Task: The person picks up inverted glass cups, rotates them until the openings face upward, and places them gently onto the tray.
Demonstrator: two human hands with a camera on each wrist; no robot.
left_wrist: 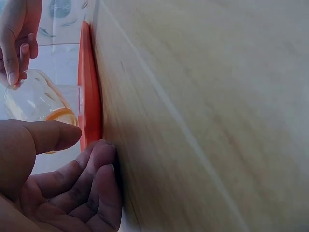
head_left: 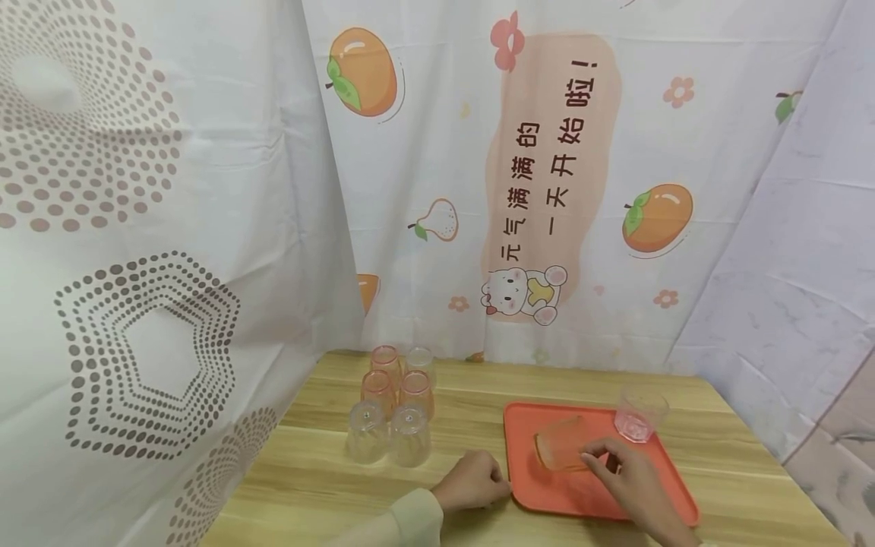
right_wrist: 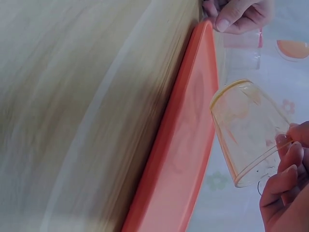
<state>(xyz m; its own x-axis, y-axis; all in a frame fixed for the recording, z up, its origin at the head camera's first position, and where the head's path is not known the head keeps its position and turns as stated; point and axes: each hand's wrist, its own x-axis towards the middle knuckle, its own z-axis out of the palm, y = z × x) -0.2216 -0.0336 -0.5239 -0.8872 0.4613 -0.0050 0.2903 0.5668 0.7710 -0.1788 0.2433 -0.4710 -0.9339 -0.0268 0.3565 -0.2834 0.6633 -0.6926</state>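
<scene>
A clear cup with an orange tint (head_left: 562,444) is tilted on its side above the red tray (head_left: 547,497). My right hand (head_left: 625,479) pinches it at the end away from its thick orange ring, as the right wrist view shows. Toward the tray's back right corner stands a clear cup with a pink base (head_left: 637,422). At the tray's near left corner my left hand (head_left: 473,480) rests on the table, fingers loosely bent against the tray's edge. In the left wrist view the left thumb (left_wrist: 58,136) stands apart from those fingers.
On the wooden table (head_left: 307,486), left of the tray, several upside-down cups stand close together, such as a clear cup (head_left: 410,437) and a pink-tinted cup (head_left: 378,391). Printed curtains (head_left: 424,304) hang behind and along both sides.
</scene>
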